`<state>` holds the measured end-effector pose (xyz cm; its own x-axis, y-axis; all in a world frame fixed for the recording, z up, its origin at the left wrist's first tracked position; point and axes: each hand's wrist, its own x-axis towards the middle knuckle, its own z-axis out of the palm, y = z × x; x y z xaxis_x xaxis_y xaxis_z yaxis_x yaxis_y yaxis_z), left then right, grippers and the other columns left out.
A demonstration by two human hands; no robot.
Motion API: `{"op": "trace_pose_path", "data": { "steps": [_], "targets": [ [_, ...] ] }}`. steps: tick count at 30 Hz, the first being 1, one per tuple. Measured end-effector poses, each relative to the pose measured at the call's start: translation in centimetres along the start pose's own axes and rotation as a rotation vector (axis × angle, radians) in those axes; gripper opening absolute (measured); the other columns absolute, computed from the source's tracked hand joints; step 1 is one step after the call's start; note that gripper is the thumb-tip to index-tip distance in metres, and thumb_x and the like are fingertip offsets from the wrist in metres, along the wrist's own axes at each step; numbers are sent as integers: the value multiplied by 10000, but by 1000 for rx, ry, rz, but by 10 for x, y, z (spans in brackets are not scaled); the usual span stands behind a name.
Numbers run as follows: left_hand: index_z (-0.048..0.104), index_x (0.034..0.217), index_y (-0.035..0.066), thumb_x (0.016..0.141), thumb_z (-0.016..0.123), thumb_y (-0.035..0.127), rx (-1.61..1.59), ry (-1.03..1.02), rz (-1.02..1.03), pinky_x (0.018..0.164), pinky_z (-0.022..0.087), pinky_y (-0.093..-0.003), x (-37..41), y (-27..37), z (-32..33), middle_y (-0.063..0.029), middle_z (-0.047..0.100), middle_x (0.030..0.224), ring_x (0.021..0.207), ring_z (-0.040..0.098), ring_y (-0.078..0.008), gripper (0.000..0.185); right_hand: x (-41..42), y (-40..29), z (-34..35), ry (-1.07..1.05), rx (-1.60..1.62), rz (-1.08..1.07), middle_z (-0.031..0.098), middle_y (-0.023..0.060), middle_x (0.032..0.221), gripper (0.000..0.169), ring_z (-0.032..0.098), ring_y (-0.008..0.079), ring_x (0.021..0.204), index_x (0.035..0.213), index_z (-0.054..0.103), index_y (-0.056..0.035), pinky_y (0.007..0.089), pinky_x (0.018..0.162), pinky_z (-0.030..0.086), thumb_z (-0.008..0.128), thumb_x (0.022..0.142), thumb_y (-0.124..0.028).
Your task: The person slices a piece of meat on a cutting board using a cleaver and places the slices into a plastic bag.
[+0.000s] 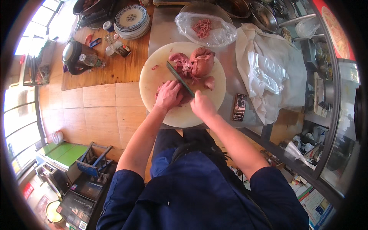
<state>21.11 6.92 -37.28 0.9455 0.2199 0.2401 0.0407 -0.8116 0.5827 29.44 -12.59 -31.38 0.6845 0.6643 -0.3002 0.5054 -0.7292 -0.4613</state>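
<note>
A round white cutting board (155,77) lies on a metal table before me. My left hand (168,94) presses on a piece of dark red meat (186,97), its fingers curled over it and partly hiding it. Gripped by its handle in my right hand (203,106), a knife (180,78) slants up and left, its blade close beside my left fingers. Beyond the blade rest larger chunks of meat (202,61), with a small piece (209,83) to their right and a scrap (155,67) to the left.
Past the board sits a bowl lined with a clear plastic bag (221,31), holding cut meat strips (202,28). Stacked plates (131,21), small jars (116,47) and a plastic bottle (91,60) stand on the wooden surface at left. A phone (239,107) and a cloth (267,51) lie at right.
</note>
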Motion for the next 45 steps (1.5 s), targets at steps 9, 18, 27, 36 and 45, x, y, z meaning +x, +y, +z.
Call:
{"op": "trace_pose_path", "data": {
  "steps": [9, 18, 27, 36, 45],
  "targets": [
    [710, 1196, 112, 829, 742, 201, 0, -8, 109, 978, 557, -466, -1, -8, -21, -91, 705, 1178, 1109, 668, -332, 379, 10, -21, -39, 34, 16, -79, 715, 331, 807, 200, 729, 543, 794, 1073, 556, 38, 658, 737, 582, 623, 983, -128],
    [709, 1162, 76, 810, 745, 162, -14, -44, 24, 1021, 545, -493, -3, -12, -9, -124, 707, 1193, 1125, 669, -368, 364, -7, -17, -3, -30, 21, 59, 716, 353, 858, 187, 722, 567, 837, 1085, 559, 27, 666, 778, 577, 598, 988, -128],
    [716, 1124, 88, 836, 769, 170, -35, 12, 64, 980, 553, -478, -9, -8, -31, -125, 713, 1145, 1083, 668, -366, 304, 7, -39, -36, 16, 72, -15, 717, 356, 860, 191, 720, 563, 827, 1068, 553, 28, 661, 760, 577, 623, 984, -129],
    [717, 1116, 87, 824, 768, 187, -44, -33, 56, 961, 549, -488, -15, -14, -19, -123, 711, 1131, 1075, 671, -369, 313, -17, -16, 13, 25, -24, 22, 718, 325, 825, 185, 722, 540, 784, 1065, 561, 25, 644, 725, 583, 639, 976, -117],
    [716, 1094, 104, 865, 789, 210, -81, 50, 68, 963, 547, -486, -20, -9, -34, -118, 705, 1106, 1047, 662, -365, 263, 5, -48, -25, 17, 48, -11, 709, 357, 843, 188, 717, 565, 837, 1077, 558, 41, 659, 751, 577, 617, 976, -105]
  ]
}}
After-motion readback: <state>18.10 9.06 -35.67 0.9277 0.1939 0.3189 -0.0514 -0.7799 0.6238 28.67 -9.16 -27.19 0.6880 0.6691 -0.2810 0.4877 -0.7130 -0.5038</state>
